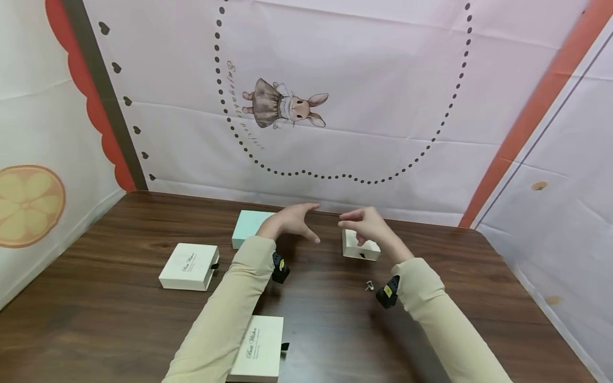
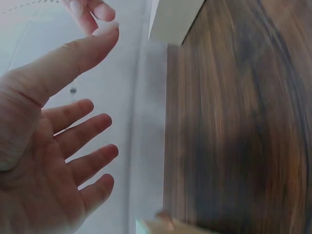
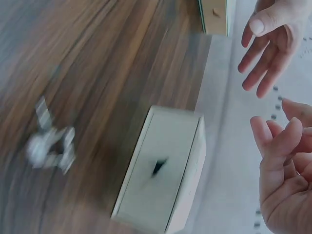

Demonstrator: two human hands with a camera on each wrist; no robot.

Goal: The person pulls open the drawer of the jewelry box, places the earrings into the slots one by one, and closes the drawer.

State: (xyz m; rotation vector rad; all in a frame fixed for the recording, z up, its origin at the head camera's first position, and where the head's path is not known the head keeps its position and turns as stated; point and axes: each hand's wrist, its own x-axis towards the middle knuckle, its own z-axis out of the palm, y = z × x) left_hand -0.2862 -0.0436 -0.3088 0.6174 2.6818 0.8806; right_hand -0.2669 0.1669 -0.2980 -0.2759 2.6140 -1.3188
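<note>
My left hand (image 1: 289,221) is in the air beside the pale teal box (image 1: 249,224), its fingers spread and nothing in its grasp. The right hand (image 1: 372,227) hovers over a small cream box (image 1: 351,250) with a black pull tab, partly hiding it. Its fingers are loosely bent and no object shows between them. In the right wrist view the two hands face each other, apart. On the wood below the cream box lie small silvery metal pieces (image 1: 369,285), blurred in the right wrist view, their kind unclear.
A white box (image 1: 189,266) printed "Best Wishes" stands at the left. Another such box (image 1: 261,346) lies near the front, partly behind the left sleeve (image 1: 220,314). A printed cloth (image 1: 373,106) hangs along the far edge of the brown wooden table (image 1: 325,330).
</note>
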